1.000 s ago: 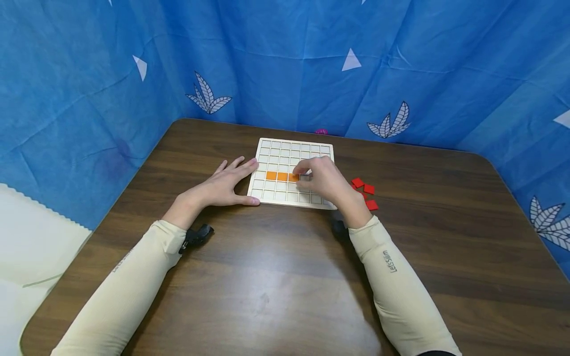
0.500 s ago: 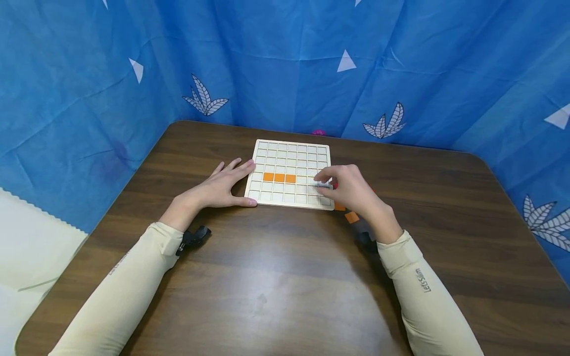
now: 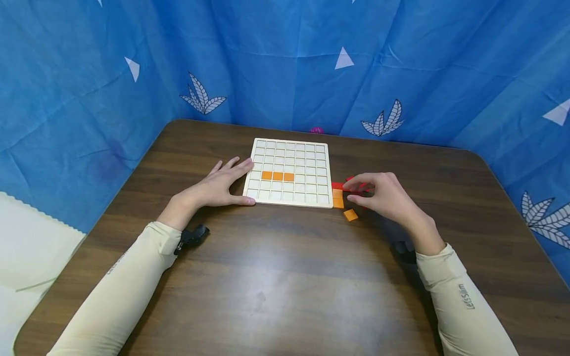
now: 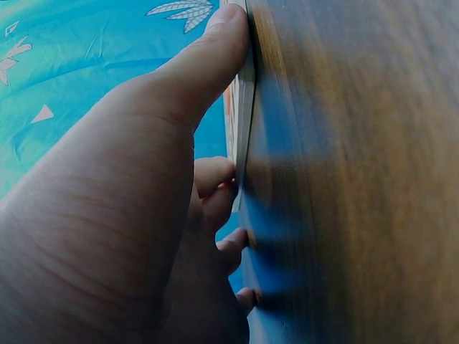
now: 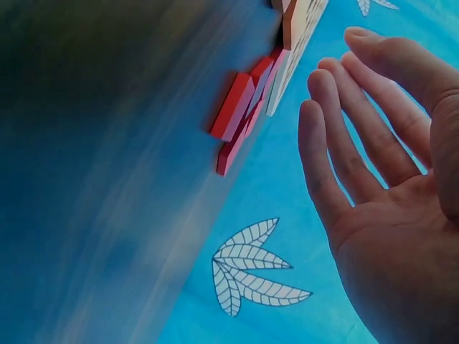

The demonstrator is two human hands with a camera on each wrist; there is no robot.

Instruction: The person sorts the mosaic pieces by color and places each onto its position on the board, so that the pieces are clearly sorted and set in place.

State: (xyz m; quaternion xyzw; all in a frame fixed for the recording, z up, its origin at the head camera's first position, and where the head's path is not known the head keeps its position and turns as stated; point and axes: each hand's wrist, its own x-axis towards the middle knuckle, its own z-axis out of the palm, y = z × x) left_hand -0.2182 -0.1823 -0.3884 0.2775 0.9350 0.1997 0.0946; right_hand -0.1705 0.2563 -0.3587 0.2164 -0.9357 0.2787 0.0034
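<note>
A white grid board [image 3: 307, 168] lies on the table with three orange square tiles [image 3: 277, 176] side by side in one of its rows. My left hand [image 3: 213, 187] rests at the board's left edge, fingers spread, with the thumb [image 4: 226, 43] at its near corner. Over the loose tiles right of the board hovers my right hand [image 3: 385, 195], its fingers loosely bent and nothing between them. Below it are several red tiles [image 5: 233, 107], partly hidden by the fingers in the head view. Orange tiles [image 3: 338, 198] lie against the board's right edge.
One orange tile [image 3: 350, 215] lies apart, nearer the front. The brown wooden table [image 3: 267, 277] reaches back to a blue patterned curtain [image 3: 276, 64]. A pale surface [image 3: 35, 237] shows beyond the table's left edge.
My right hand has moved right, off the board to above the loose tiles, uncovering the board's right side and the orange tiles beside it. The left hand has stayed at the board's edge.
</note>
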